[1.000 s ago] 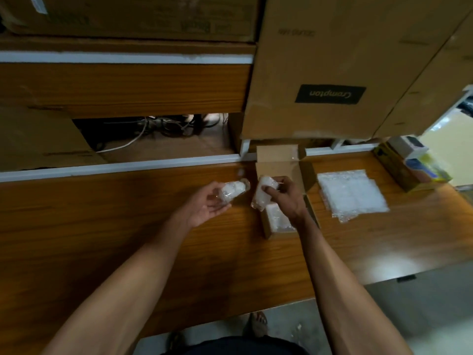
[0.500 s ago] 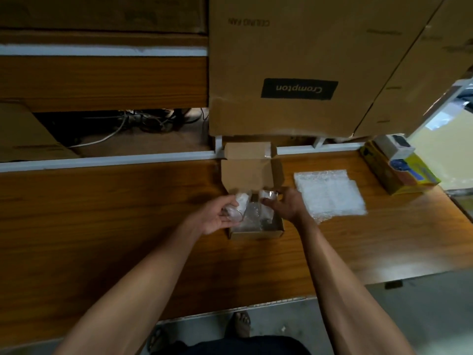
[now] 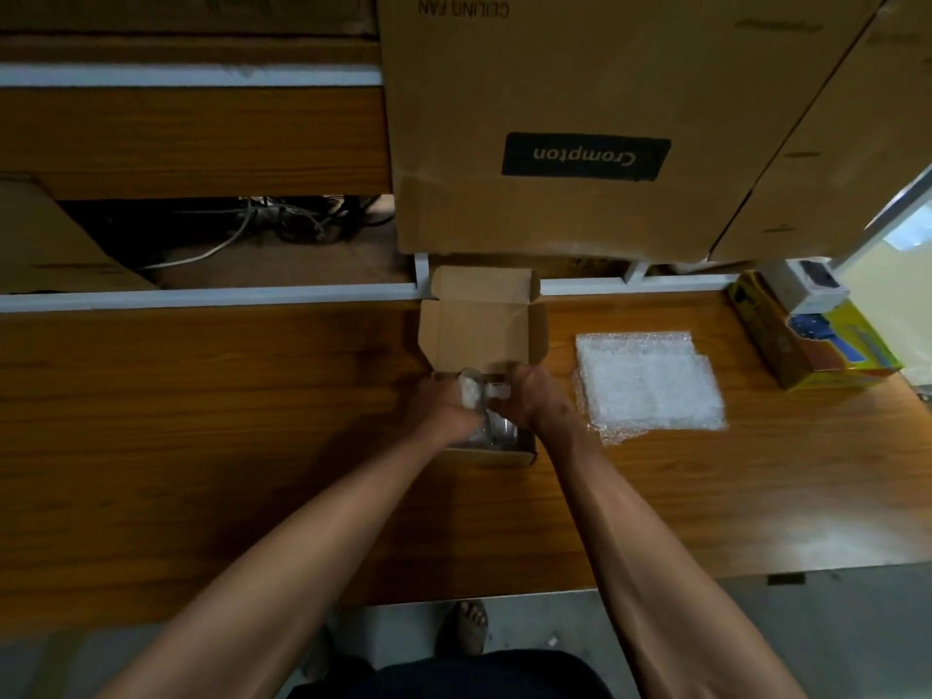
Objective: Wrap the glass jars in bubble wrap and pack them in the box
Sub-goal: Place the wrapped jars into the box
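Bubble-wrapped glass jars (image 3: 471,391), two at least, held over the open small cardboard box (image 3: 484,340) near the middle of the worktop's far edge; wrap white and crumpled round each.
Left hand (image 3: 444,408): grip clamped round the left jar, lowered into the box's near-left part, presumably to seat it beside its neighbour.
Right hand (image 3: 534,398): grip curled round the second wrapped jar (image 3: 499,391) just beside the first, likely to keep the two from knocking while settling.
More clear wrapped glass visible low in the box, near its front wall; count cannot be told.
Box lid folded back toward the far edge, out of the way for loading.
Spare bubble wrap sheets (image 3: 650,380) stacked flat to the right of the box, within reach.
Yellow carton (image 3: 817,345) with a small white box on top, at the worktop's (image 3: 201,446) far-right corner.
Large cardboard cartons (image 3: 580,118) standing behind the far edge.
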Available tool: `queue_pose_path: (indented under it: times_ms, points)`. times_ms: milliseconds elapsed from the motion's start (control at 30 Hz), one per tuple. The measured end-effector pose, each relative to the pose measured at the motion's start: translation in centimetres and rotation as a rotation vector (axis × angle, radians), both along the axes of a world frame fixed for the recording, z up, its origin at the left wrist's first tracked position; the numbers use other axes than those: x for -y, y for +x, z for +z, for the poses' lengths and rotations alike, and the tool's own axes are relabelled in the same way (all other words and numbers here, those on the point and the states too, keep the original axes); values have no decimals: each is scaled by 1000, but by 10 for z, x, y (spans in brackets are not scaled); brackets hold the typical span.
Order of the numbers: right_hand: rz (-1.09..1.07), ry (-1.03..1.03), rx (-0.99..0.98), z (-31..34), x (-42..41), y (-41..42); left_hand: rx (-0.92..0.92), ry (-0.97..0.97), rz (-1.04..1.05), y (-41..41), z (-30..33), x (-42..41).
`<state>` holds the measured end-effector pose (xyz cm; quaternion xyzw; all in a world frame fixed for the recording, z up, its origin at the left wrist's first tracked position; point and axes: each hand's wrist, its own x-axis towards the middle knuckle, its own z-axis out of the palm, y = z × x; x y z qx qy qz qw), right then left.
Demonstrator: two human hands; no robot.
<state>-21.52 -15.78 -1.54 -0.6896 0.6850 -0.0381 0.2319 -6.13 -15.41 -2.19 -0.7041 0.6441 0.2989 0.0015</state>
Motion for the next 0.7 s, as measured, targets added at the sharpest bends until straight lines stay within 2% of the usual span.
queue_pose_path:
  times_ms: [100,233,467,600,700]
  points:
    - [98,-42,-155,-6,5,5,76,-38,-47,-11,-7,-7]
    - [136,-104,-238,-19,5,4,96,-138,-55,-19,-13,-18]
    - [76,-212,-47,-27,-9,-9,209,-153,-137,-19,-15,-25]
    - [105,-312,-122,-37,-20,-19,226,-164,-192,-15,-15,-20]
    - [113,-360,-144,-45,-27,-25,274,-282,-306,-7,-17,-15]
